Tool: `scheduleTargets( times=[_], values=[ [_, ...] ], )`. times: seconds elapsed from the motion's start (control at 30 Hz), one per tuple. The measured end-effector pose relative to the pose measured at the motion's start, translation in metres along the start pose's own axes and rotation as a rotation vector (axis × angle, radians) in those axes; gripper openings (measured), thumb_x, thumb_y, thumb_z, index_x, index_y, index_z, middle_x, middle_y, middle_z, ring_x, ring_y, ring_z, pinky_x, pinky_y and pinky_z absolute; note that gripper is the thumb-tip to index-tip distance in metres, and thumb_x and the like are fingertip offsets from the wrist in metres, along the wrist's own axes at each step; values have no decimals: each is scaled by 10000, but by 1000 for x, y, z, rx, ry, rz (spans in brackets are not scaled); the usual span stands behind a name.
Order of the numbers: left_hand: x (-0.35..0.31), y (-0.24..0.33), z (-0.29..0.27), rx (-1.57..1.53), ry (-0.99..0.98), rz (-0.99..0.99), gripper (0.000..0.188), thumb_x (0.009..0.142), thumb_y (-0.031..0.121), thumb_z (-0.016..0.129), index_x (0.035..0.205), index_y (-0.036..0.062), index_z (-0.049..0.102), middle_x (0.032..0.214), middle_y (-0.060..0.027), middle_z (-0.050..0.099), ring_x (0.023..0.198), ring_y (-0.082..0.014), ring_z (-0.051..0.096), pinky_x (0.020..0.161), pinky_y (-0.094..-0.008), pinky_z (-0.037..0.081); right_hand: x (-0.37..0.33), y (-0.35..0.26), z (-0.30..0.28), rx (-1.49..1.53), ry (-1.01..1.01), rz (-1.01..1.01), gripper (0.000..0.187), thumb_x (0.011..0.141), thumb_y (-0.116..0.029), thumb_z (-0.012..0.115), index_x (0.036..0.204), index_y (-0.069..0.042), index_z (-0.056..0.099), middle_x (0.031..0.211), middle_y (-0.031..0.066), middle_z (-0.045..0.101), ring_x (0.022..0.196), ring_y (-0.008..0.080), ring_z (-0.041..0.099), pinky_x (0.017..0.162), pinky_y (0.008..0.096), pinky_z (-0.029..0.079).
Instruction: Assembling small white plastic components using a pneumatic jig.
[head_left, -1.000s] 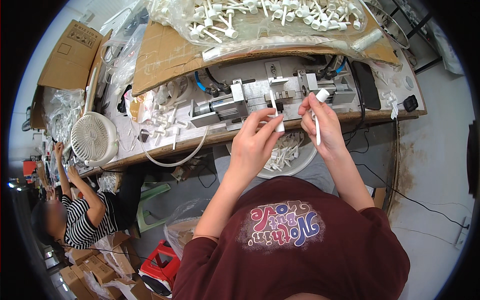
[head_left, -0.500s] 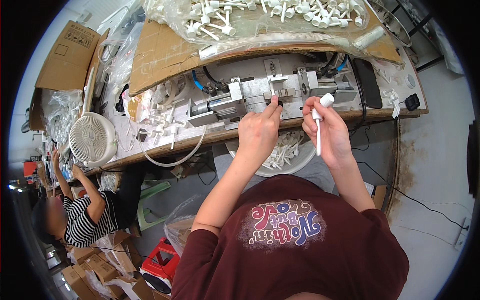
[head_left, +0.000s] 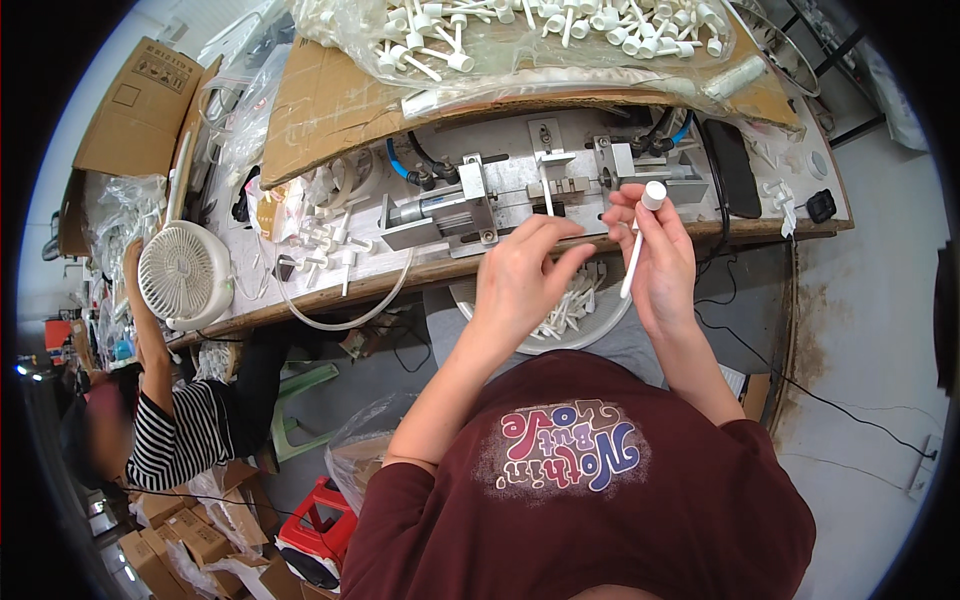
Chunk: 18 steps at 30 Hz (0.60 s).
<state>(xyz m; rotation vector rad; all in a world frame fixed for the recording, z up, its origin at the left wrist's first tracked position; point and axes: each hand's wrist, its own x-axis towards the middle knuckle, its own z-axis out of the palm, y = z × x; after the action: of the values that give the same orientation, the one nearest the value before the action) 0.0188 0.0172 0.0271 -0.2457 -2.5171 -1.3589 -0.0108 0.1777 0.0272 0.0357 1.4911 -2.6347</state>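
My right hand (head_left: 664, 265) holds a white plastic stick with a round cap (head_left: 654, 195) pinched between thumb and fingers. The cap is up and the narrow stem points down. My left hand (head_left: 522, 275) has its thumb and fingers apart with nothing between them, just in front of the metal clamping fixture (head_left: 560, 187). A white rod (head_left: 547, 190) stands out from the middle of that fixture toward me. Below both hands is a white basket (head_left: 592, 336) with several loose white sticks, partly hidden by my left hand.
Pneumatic cylinders (head_left: 440, 210) with blue and black hoses flank the fixture. Behind lies cardboard (head_left: 340, 120) under a plastic bag of capped sticks. White parts (head_left: 325, 240) and a fan (head_left: 185, 275) are to the left, with a co-worker (head_left: 180, 420) beyond. A dark phone-like slab (head_left: 732, 168) lies right.
My left hand has drawn back from the fixture, and its fingers have spread. A white rod now shows where they were. The capped stick in my right hand has tilted.
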Motion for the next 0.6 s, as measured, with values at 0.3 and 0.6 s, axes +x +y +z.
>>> scheduleTargets(
  times=[0.3,0.6],
  values=[
    [-1,14,-5,-129,-120,-100,194,785,86,763,951,8,700,766,-74,644,529,-145,584,510,-287,455,-13,16,19,-174,-210,-156,238,1042,-152,443,1193,9,530,1341,202,522,1237,295,558,1029,377,452],
    [-13,-13,-9,134,41,198,279,754,8,741,1029,21,696,1282,-136,626,1045,-295,668,820,-353,558,-8,1,-8,-209,-108,-323,283,1004,-86,453,1254,44,485,1401,208,478,1304,308,502,1097,406,391]
  ],
)
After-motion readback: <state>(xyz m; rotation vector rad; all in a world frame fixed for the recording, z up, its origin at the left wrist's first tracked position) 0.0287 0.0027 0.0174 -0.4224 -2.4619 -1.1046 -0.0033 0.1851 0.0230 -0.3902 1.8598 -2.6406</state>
